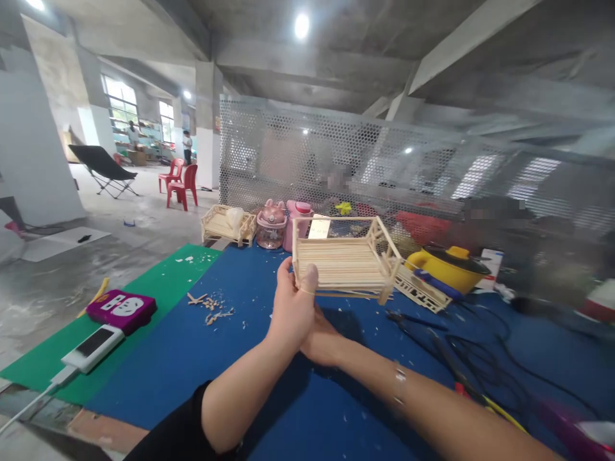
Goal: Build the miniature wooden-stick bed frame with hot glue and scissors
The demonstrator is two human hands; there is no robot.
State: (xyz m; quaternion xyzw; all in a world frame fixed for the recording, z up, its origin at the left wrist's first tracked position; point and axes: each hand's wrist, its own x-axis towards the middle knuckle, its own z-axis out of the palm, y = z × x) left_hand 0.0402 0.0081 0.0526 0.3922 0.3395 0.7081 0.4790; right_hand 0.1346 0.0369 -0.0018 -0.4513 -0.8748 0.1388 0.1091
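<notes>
A small bed-like model made of wooden sticks (pixel 341 262), with a slatted base and railed ends, is raised above the blue table. My left hand (pixel 295 310) is closed on its near left corner, thumb on top of the slats. Just below and behind, my right hand (pixel 321 336) crosses at my left wrist; its fingers are hidden. Another stick model (pixel 228 225) stands at the far left of the table, a pale lump resting in it. A flat latticed stick piece (pixel 423 289) lies beyond the held model's right end.
A pink jar (pixel 271 224) and a pink bottle (pixel 291 227) stand at the back before a perforated metal screen (pixel 336 147). On the right are a yellow pot (pixel 451 269), pliers (pixel 416 320) and black cables. Stick scraps (pixel 211 304), a purple power strip (pixel 122 309) and a white device (pixel 93 347) lie left.
</notes>
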